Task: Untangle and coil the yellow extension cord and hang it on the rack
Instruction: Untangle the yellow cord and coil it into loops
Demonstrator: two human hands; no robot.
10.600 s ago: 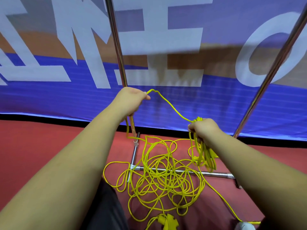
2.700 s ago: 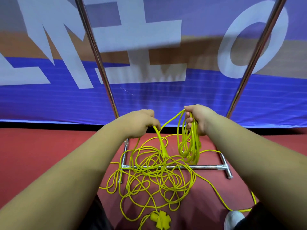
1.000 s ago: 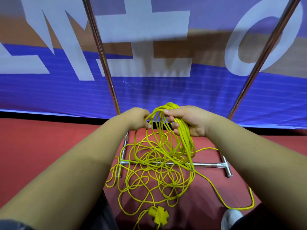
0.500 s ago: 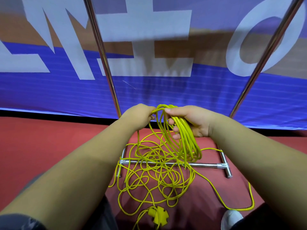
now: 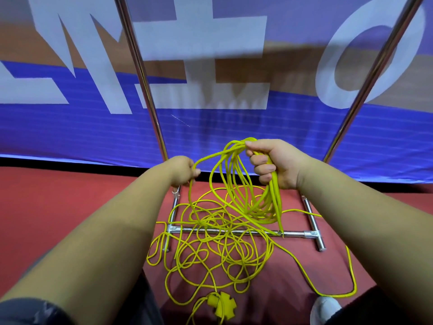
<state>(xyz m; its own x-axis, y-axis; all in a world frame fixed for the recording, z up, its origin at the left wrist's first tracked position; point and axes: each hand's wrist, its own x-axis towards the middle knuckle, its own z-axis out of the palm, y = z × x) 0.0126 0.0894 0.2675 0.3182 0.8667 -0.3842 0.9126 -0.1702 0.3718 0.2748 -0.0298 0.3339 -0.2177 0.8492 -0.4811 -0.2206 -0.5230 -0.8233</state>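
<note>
At bottom centre, a yellow socket block point(image 5: 221, 306) lies on the red floor point(image 5: 58, 207), near a white shoe point(image 5: 324, 308) at lower right. Above it, most of the yellow extension cord point(image 5: 234, 216) lies in a loose tangle on the floor and across the rack base bar point(image 5: 187, 229). One strand runs out to the right and curves back toward the shoe.

Higher in the frame, the right hand point(image 5: 274, 164) has its grip closed round several gathered loops, which hang down to the base bar. The left hand point(image 5: 184, 171) pinches a single strand that leads from those loops down toward the tangle.

Assessment: coiling is partly done. The bulk of the tangle is left to gather, and hanging has not begun.

The rack uprights point(image 5: 140, 73) flank the hands, with open room between them. The banner point(image 5: 70, 127) closes off the far side.
</note>
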